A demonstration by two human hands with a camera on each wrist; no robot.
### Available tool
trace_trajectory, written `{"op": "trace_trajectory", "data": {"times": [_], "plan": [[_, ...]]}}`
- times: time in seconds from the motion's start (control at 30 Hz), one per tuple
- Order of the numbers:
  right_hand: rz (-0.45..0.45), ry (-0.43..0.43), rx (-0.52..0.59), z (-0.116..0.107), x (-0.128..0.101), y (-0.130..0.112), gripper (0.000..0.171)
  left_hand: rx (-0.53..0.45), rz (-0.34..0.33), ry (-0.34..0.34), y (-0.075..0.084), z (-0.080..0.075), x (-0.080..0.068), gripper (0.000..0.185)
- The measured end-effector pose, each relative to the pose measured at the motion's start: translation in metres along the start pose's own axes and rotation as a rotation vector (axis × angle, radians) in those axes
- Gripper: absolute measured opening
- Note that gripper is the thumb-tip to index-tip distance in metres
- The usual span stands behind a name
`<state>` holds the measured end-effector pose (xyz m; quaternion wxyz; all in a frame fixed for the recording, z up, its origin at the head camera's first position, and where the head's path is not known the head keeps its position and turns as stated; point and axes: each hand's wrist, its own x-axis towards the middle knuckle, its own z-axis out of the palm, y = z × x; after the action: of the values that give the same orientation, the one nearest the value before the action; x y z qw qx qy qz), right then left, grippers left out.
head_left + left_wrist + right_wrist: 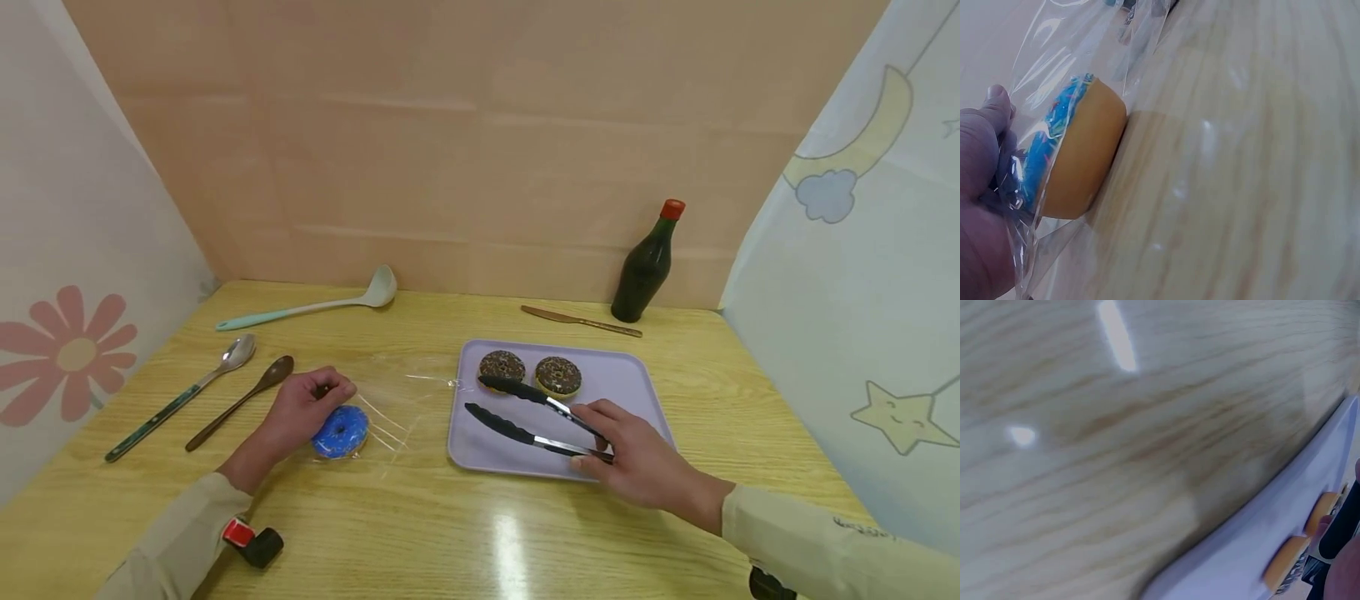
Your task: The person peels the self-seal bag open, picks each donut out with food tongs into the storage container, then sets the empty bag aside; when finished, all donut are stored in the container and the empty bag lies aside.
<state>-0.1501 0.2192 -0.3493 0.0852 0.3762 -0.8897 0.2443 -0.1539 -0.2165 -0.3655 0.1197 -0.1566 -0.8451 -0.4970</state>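
Observation:
A blue-iced donut [341, 432] [1079, 156] sits inside a clear plastic bag [390, 392] [1085, 50] on the wooden table. My left hand [328, 397] [985, 156] grips the bag at the donut's far-left edge, fingers curled over it. On a lilac tray [630, 375] [1254, 544] lie two chocolate-sprinkled donuts [502, 366] [558, 376]. My right hand [594, 440] holds the handle end of black-tipped metal tongs [525, 412], which are spread apart over the tray, tips pointing left near the donuts. In the right wrist view, only the donuts' orange sides [1285, 559] show.
A dark bottle with a red cap [645, 267] and a wooden knife [581, 321] stand behind the tray. A pale ladle [307, 307], a metal spoon [187, 396] and a brown spoon [240, 402] lie at the left. Cloth walls close both sides.

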Motion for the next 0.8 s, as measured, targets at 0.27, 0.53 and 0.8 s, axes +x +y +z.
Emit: {"op": "trace_trajectory", "data": {"times": [0.27, 0.53, 0.8], "plan": [[-0.033, -0.145, -0.048, 0.007, 0.029, -0.013, 0.055, -0.016, 0.007, -0.007, 0.001, 0.001, 0.000, 0.011], [-0.082, -0.213, -0.055, 0.020, 0.053, -0.023, 0.054, -0.037, 0.013, -0.024, 0.002, 0.001, 0.001, 0.011], [-0.131, -0.287, -0.083, 0.032, 0.074, -0.033, 0.056, -0.074, 0.001, -0.030, 0.004, 0.001, 0.001, 0.012]]}}
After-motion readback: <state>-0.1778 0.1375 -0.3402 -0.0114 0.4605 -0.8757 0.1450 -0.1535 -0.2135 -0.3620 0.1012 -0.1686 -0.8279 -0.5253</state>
